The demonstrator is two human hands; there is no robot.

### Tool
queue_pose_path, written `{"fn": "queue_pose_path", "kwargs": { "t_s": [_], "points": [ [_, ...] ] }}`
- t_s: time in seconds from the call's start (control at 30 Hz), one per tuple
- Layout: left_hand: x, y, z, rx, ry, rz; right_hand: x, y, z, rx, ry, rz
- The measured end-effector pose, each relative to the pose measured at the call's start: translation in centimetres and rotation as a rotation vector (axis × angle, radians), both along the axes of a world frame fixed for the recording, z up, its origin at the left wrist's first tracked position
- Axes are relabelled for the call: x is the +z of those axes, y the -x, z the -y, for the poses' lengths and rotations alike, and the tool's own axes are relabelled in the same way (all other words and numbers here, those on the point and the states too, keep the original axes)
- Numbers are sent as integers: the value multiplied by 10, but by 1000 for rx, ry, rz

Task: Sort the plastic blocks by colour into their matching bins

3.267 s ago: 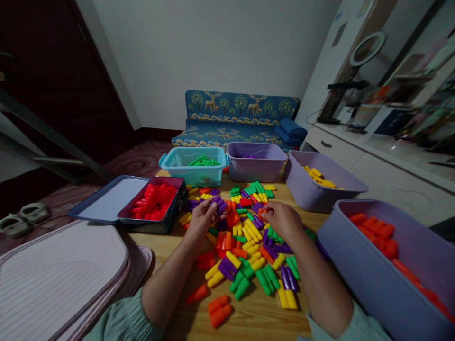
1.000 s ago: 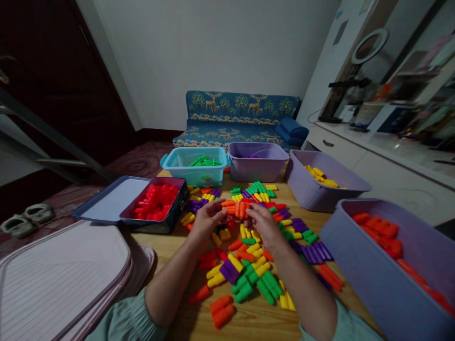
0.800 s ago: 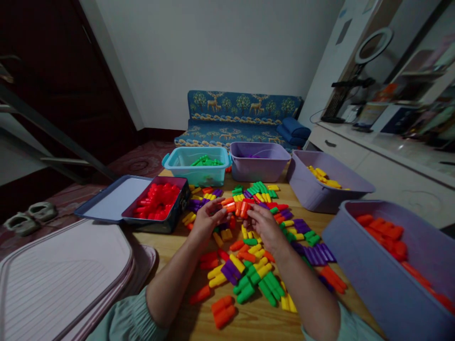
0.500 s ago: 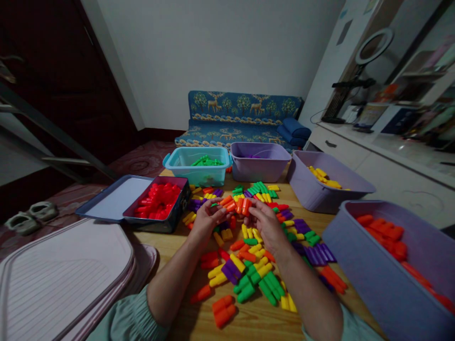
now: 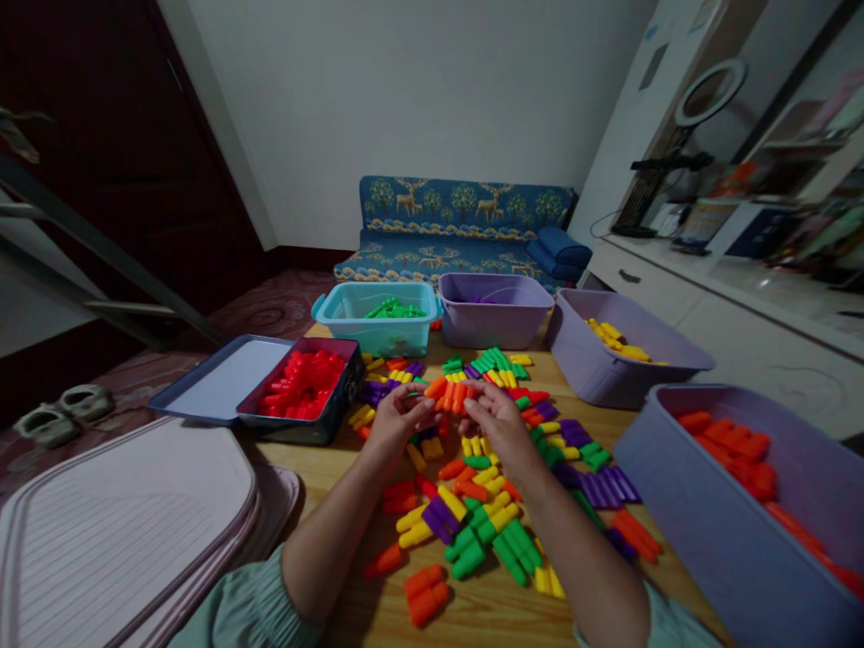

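Both hands meet over a heap of coloured plastic blocks [image 5: 486,513] on a wooden table [image 5: 499,612]. My left hand [image 5: 398,423] and my right hand [image 5: 496,427] are each closed on an end of a bunch of orange blocks [image 5: 451,394], held a little above the heap. Purple, green, yellow, red and orange blocks lie scattered under and around the hands.
A tin of red blocks [image 5: 303,387] stands at the left with its lid open. A teal bin of green blocks [image 5: 378,319], a purple bin [image 5: 492,310], a bin of yellow blocks [image 5: 625,360] and a bin of orange blocks [image 5: 735,504] ring the table. A pink case [image 5: 114,531] lies at the near left.
Earlier my hands were apart in the heap, the left on purple blocks. Since then they came together on the orange bunch, which has shifted slightly in the last second.
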State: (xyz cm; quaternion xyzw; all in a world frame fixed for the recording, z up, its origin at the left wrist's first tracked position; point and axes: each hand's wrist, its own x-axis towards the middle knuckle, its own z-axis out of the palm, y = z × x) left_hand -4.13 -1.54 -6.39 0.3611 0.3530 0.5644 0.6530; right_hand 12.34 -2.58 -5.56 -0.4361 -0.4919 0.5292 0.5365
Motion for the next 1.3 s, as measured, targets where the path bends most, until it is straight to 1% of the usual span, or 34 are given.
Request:
{"fn": "queue_pose_path", "kwargs": {
  "t_s": [0.17,0.37,0.43,0.57,0.8,0.9,1.07,1.2,1.3],
  "points": [
    [-1,1,-1,-33,-13,-25,-2,0,1,7,-12,56],
    [-3,4,-1,-49,-49,-56,3,2,4,-18,-16,121],
    [-2,4,-1,-70,-61,-72,5,2,5,-50,-7,146],
    [0,2,1,-69,-25,-98,6,2,4,-111,4,134],
    [3,1,4,-65,-29,-74,11,3,5,-128,-21,134],
    [1,2,3,-41,-32,-82,14,3,7,-115,-44,146],
    [-1,4,2,-63,-97,-34,16,4,11,-86,-120,143],
    [1,3,4,-66,-83,0,15,5,12,-57,-177,133],
    [4,2,5,-73,-76,15,15,6,12,-61,-190,166]
  ]
}}
